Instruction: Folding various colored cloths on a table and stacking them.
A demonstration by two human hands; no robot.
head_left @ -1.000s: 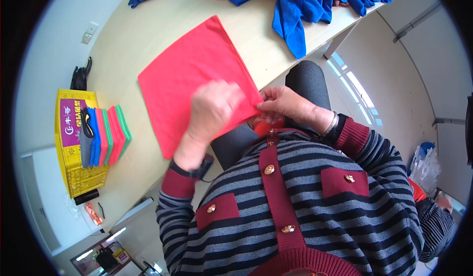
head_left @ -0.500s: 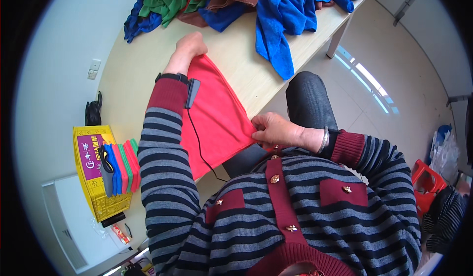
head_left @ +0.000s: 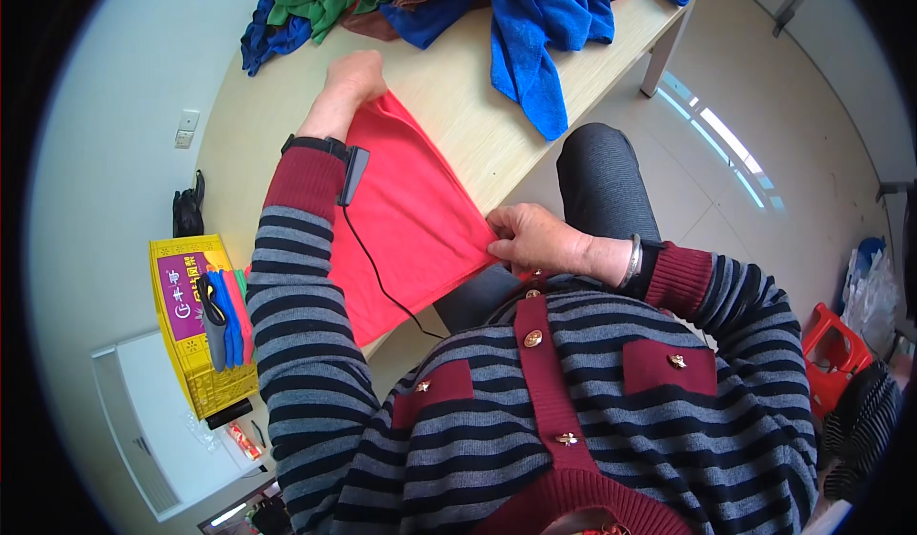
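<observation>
A red cloth (head_left: pixel 406 220) lies spread on the pale wooden table, its near edge reaching over the table's front edge by my lap. My left hand (head_left: pixel 355 76) is closed on the cloth's far corner, and its fingertips are partly hidden behind the knuckles. With thumb and fingers pinched, my right hand (head_left: pixel 535 237) grips the right corner at the table's edge. Between the two hands the cloth's edge runs straight. My left forearm covers part of the cloth's left side, and a thin black cable hangs from that wrist across it.
Heaped blue, green, brown and red cloths (head_left: pixel 554 19) lie at the table's far side. To the left stands a yellow box (head_left: pixel 205 382) with folded cloths (head_left: pixel 224 320) beside it. A black object (head_left: pixel 188 208) rests behind the box. A red plastic stool (head_left: pixel 833 353) is on the floor at right.
My left hand has shifted slightly left and away with the cloth's corner. My right hand keeps its pinch on the other corner. The view has tilted a little.
</observation>
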